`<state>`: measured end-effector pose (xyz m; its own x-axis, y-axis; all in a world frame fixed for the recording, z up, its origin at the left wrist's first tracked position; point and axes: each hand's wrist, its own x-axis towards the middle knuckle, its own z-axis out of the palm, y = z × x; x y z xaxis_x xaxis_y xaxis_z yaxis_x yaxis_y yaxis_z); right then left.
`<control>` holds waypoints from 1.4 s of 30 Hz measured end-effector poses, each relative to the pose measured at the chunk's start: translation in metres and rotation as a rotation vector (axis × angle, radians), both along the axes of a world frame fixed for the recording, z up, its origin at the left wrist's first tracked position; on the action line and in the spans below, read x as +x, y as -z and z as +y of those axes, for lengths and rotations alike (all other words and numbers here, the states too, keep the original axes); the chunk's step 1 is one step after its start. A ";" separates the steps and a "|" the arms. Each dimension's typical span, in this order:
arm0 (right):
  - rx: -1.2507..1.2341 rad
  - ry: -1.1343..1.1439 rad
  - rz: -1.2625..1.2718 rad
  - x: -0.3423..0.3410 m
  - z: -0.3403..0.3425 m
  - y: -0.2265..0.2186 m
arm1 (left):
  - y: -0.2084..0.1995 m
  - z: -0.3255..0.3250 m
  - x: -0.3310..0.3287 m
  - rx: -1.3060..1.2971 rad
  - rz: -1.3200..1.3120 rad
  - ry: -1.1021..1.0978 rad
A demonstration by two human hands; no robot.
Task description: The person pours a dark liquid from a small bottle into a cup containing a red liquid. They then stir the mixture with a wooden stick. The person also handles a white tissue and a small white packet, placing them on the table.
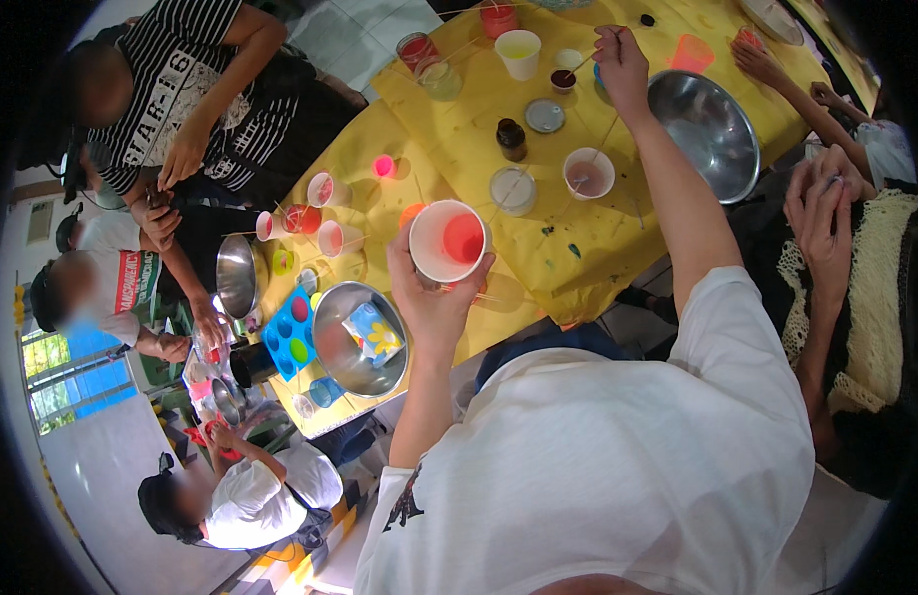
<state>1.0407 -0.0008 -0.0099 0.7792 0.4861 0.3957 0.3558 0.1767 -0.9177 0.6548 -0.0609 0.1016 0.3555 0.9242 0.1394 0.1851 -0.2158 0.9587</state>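
Note:
My left hand (pixel 424 307) is wrapped around a white paper cup (pixel 428 238), tilted so that its red-pink contents show. A thin stick pokes out beside the fingers under it. Farther off, my right hand (pixel 620 71) pinches a thin stick (pixel 582 65). The stick's lower end reaches into a small cup of dark red stuff (pixel 563 80). Near it are a brown bottle (pixel 511 140), a round lid (pixel 545 116) and a white cup with pinkish contents (pixel 588 174). Just left of it stands a white cup with yellow contents (pixel 518 54).
A large steel bowl (pixel 712 129) stands right of my right forearm. Another steel bowl (pixel 332 332) holding a flowered packet sits left of my left hand, beside a blue mould (pixel 280 342). Several cups stand on the yellow tablecloth (pixel 568 273). Other people work around the table.

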 end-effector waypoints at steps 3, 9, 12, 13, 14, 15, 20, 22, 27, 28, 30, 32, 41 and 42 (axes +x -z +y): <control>-0.145 0.075 -0.198 0.007 0.014 0.012 | 0.003 0.000 -0.004 0.007 0.020 -0.029; -0.098 0.014 -0.018 0.020 0.030 0.043 | 0.002 0.001 -0.009 -0.050 0.009 -0.063; -0.430 -0.043 -0.100 0.018 0.019 0.027 | 0.003 0.002 -0.012 -0.041 0.022 -0.080; -0.462 -0.096 -0.078 0.023 0.021 0.035 | 0.003 0.002 -0.012 -0.034 0.029 -0.080; -0.494 -0.148 -0.055 0.032 0.023 0.047 | 0.003 0.002 -0.012 -0.041 0.023 -0.078; -0.526 -0.205 -0.033 0.035 0.023 0.050 | 0.003 0.002 -0.012 -0.048 0.018 -0.081; -0.705 -0.369 0.072 0.047 0.026 0.059 | 0.003 0.003 -0.013 -0.053 0.014 -0.095; -0.810 -0.378 -0.001 0.045 0.030 0.055 | 0.004 0.004 -0.013 -0.055 0.004 -0.100; -0.961 -0.392 -0.118 0.046 0.037 0.055 | 0.007 0.009 -0.018 0.008 0.080 -0.084; -0.957 -0.388 -0.128 0.049 0.039 0.060 | 0.007 0.010 -0.019 0.031 0.099 -0.071; -0.947 -0.384 -0.149 0.052 0.044 0.071 | 0.005 0.011 -0.019 0.010 0.072 -0.072; -0.930 -0.403 -0.188 0.054 0.048 0.082 | 0.005 0.012 -0.019 0.003 0.065 -0.079; -0.830 -0.491 -0.481 0.038 0.044 0.074 | 0.006 0.010 -0.025 0.071 0.040 -0.163; -0.782 -0.422 -0.461 0.056 0.037 0.099 | 0.005 0.013 -0.025 0.036 0.046 -0.133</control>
